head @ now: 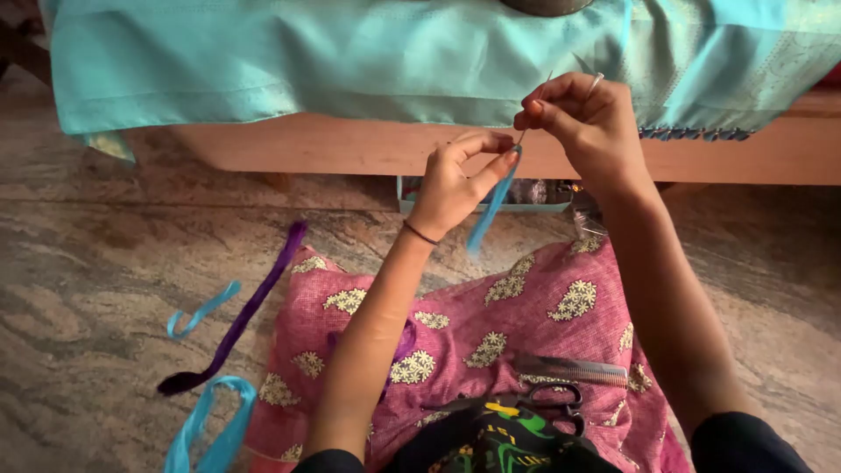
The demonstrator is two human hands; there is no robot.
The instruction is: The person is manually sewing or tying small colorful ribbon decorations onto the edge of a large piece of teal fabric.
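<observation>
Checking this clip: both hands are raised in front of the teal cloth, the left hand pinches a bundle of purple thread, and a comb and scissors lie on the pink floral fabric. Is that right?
Not quite. In the head view the bundle pinched by the left hand is light blue; the purple strand lies on the floor. The right hand, teal cloth, comb, scissors and pink floral fabric are as stated.

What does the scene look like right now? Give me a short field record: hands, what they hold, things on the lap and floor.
left hand: pinches the top of a light blue thread bundle, which hangs down
right hand: raised, fingers pinched on a thin needle
lap: pink patterned cloth with comb and scissors lying on it
floor, left side: purple strand, light blue strands
behind: turquoise fabric draped over a wooden bench
</observation>
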